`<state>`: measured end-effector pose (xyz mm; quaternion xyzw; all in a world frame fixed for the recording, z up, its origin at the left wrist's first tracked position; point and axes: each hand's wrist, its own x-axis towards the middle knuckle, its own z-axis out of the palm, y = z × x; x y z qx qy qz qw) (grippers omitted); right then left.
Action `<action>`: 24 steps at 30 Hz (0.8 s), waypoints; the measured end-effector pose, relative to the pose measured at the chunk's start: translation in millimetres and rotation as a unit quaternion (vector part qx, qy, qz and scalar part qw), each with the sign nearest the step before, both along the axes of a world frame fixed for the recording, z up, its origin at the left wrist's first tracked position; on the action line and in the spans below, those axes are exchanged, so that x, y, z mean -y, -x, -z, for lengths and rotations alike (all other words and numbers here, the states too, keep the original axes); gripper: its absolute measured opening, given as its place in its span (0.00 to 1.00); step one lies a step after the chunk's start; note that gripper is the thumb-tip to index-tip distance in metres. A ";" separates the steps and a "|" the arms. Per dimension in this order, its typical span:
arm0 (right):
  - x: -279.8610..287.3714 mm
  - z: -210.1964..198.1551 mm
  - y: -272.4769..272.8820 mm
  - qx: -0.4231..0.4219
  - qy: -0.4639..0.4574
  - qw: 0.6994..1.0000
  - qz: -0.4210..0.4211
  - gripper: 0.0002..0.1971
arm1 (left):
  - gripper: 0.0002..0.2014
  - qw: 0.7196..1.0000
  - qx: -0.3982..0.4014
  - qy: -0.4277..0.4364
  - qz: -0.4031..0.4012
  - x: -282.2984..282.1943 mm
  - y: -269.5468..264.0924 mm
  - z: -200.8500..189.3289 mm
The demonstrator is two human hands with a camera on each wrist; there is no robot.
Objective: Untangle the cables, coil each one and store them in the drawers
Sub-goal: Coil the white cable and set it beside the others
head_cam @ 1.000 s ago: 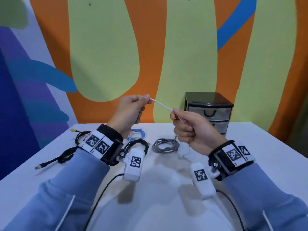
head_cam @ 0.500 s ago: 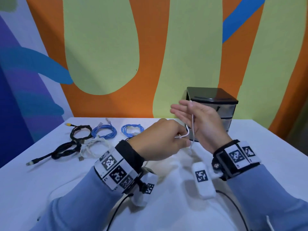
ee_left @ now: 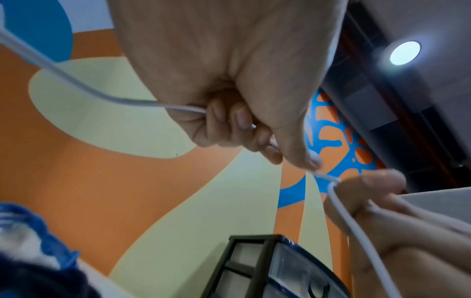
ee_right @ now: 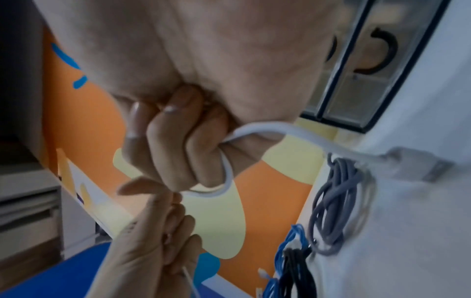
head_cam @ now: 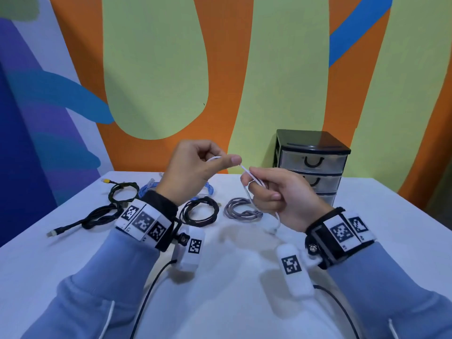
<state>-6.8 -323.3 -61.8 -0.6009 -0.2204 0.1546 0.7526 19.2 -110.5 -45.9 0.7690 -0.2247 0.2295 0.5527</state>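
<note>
A thin white cable (head_cam: pixel 245 170) runs between both raised hands above the white table (head_cam: pixel 244 314). My left hand (head_cam: pixel 195 167) pinches it between thumb and fingers (ee_left: pixel 237 125), and the cable (ee_left: pixel 84 88) trails out the far side of that fist. My right hand (head_cam: pixel 274 194) grips a loop of the cable (ee_right: pixel 229 177) in its fist; the cable's USB plug (ee_right: pixel 418 163) hangs below, near the table. On the table lie coiled cables: grey (head_cam: pixel 242 209), black (head_cam: pixel 199 211), blue (head_cam: pixel 149 189), and two more black ones (head_cam: pixel 122 192) at the left. The drawer unit (head_cam: pixel 311 165) stands at the back right, drawers closed.
A painted wall stands right behind the table. One black cable (head_cam: pixel 73 225) stretches toward the table's left edge. Black leads (head_cam: pixel 151 285) run from both wrist cameras across the near table. The drawer unit (ee_right: pixel 362 66) is close behind my right hand.
My left hand has risen from below the right hand to beside it, drawing the white cable taut. My right hand went from flat fingers to a fist round the cable.
</note>
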 end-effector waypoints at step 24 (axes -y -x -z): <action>-4.3 9.7 -5.6 0.077 0.072 0.991 0.079 0.18 | 0.08 0.989 0.028 -0.130 0.068 12.0 11.4 0.1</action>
